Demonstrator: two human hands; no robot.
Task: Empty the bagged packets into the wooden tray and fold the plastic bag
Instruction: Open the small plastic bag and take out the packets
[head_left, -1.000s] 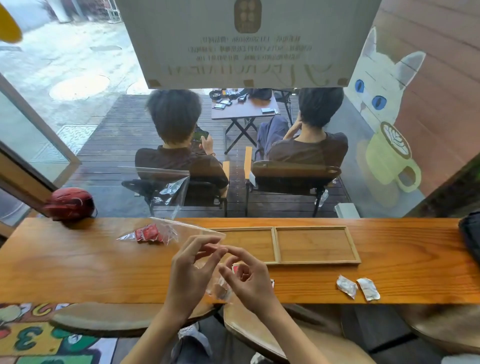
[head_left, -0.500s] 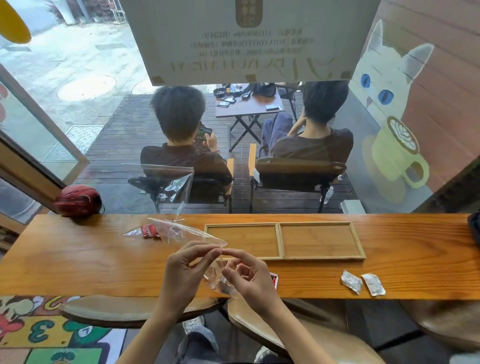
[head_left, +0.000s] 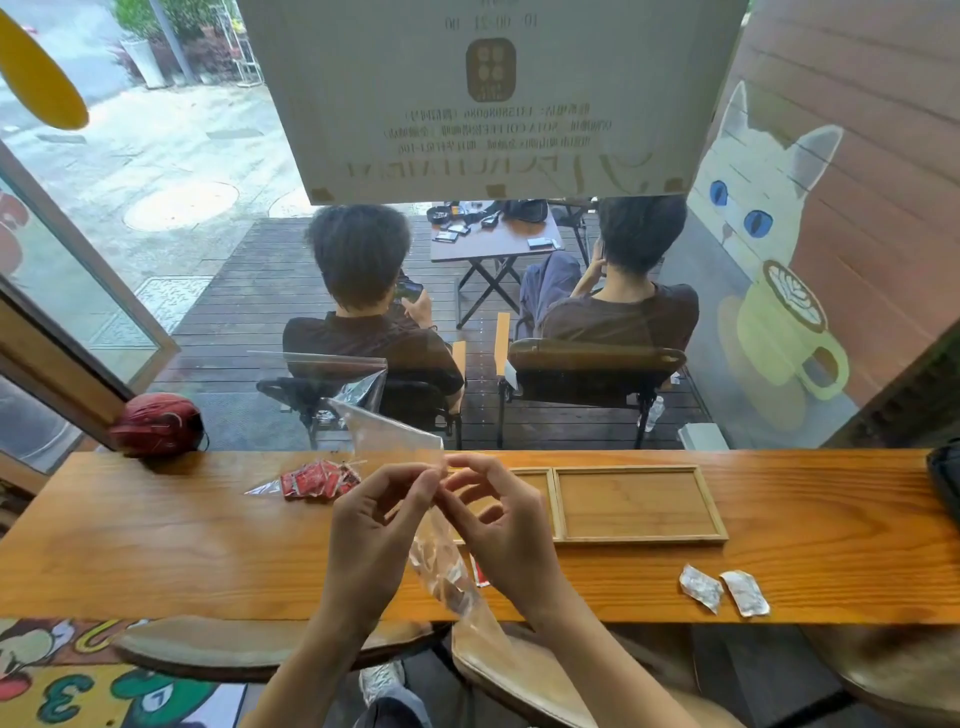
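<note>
My left hand (head_left: 371, 525) and my right hand (head_left: 501, 525) pinch the top edge of a clear plastic bag (head_left: 441, 571) between them, above the near part of the wooden counter (head_left: 156, 535). The bag hangs down past the counter's front edge with a few packets showing inside it. A second clear bag (head_left: 384, 426) lies behind my hands, with red packets (head_left: 317, 480) bunched in its left corner. The two-compartment wooden tray (head_left: 636, 504) lies just right of my hands; its right compartment holds nothing and its left one is partly hidden by my right hand.
Two silver packets (head_left: 722, 591) lie near the counter's front edge at the right. A red round object (head_left: 156, 423) sits at the back left corner. A dark object (head_left: 945, 478) pokes in at the right edge. A window runs along the counter's far side; stools stand below.
My hands have risen and moved away from me over the counter, lifting the clear bag so that it hangs longer below them. The camera view has tilted slightly.
</note>
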